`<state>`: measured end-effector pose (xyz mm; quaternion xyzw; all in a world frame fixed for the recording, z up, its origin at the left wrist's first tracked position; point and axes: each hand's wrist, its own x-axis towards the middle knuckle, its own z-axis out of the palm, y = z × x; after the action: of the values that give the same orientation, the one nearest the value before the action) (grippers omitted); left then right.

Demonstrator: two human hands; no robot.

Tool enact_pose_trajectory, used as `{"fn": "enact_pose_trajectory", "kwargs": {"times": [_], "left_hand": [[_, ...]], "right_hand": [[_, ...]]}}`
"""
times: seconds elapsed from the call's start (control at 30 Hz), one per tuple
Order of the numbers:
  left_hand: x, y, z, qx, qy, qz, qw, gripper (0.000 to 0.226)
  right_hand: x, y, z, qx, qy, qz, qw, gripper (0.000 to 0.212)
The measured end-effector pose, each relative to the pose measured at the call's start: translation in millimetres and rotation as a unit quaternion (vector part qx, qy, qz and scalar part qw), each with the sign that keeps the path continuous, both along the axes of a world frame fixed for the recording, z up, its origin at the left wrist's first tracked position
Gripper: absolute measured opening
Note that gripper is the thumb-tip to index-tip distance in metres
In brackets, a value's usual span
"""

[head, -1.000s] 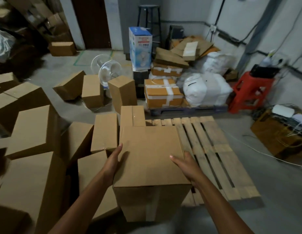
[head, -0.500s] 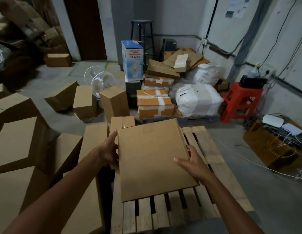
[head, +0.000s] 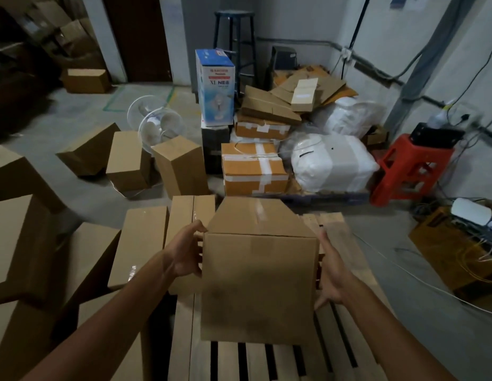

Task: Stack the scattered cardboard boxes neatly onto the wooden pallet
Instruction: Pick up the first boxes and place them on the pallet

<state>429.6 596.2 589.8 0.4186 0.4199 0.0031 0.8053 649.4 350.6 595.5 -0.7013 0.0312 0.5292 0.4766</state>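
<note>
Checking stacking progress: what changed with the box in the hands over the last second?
The cardboard box moved rightward, further over the wooden pallet, and was tipped so its taped end now shows on top. The left hand and right hand still press its sides; nothing was let go. Floor boxes stayed put.

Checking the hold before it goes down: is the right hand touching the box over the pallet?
Touching. The head view shows the right hand pressed flat against the right side of the cardboard box, with no gap between them.
</note>
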Motion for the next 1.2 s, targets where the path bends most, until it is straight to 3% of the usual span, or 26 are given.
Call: {"fn": "enact_pose_trajectory", "kwargs": {"times": [0.07, 0.13, 0.23, 0.3, 0.4, 0.5, 0.6, 0.73, 0.87, 1.0, 1.1, 1.2], "left_hand": [[13.7, 4.7, -10.0, 0.030, -0.013, 0.002, 0.999, 0.046], [28.5, 8.4, -22.0, 0.037, -0.021, 0.007, 0.999, 0.038], [52.6, 15.0, -49.9, 0.020, -0.010, 0.036, 0.999, 0.018], [68.5, 18.4, -82.1, 0.023, 0.006, 0.091, 0.996, 0.013], [92.9, 19.0, -139.1, 0.122, 0.056, 0.137, 0.981, 0.027], [113.9, 25.8, -199.2, 0.213, 0.090, 0.149, 0.961, 0.021], [123.7, 31.5, -264.0, 0.276, 0.092, 0.134, 0.947, 0.017], [124.7, 30.7, -346.3, 0.355, 0.070, 0.079, 0.929, 0.040], [132.7, 36.9, -411.0, 0.424, 0.121, 0.033, 0.897, 0.070], [142.2, 45.1, -477.5, 0.427, 0.079, 0.080, 0.897, 0.066], [143.5, 42.5, -526.2, 0.465, 0.100, 0.084, 0.876, 0.064], [134.4, 38.2, -560.8, 0.485, 0.130, 0.138, 0.854, 0.041]], "right_hand": [[20.2, 18.3, -3.2, -0.019, 0.032, 0.007, 0.999, 0.143], [37.3, 37.7, -6.6, -0.033, 0.012, -0.001, 0.999, 0.137], [64.3, 61.7, -33.8, -0.041, -0.050, -0.032, 0.997, 0.093], [80.2, 76.4, -62.1, -0.022, -0.071, -0.020, 0.997, 0.077], [92.9, 96.3, -113.7, 0.015, -0.126, 0.017, 0.992, 0.055], [97.6, 115.5, -183.5, 0.039, -0.160, 0.007, 0.986, 0.042], [101.5, 125.8, -257.0, 0.027, -0.154, -0.021, 0.988, 0.046], [108.6, 131.1, -342.3, 0.029, -0.139, -0.058, 0.988, 0.048], [115.5, 137.9, -423.1, 0.040, -0.144, -0.078, 0.986, 0.052], [112.9, 145.2, -503.7, 0.036, -0.141, -0.112, 0.983, 0.053], [114.0, 146.9, -552.2, 0.042, -0.143, -0.130, 0.980, 0.070], [112.6, 142.5, -589.0, 0.049, -0.155, -0.083, 0.983, 0.077]]}}
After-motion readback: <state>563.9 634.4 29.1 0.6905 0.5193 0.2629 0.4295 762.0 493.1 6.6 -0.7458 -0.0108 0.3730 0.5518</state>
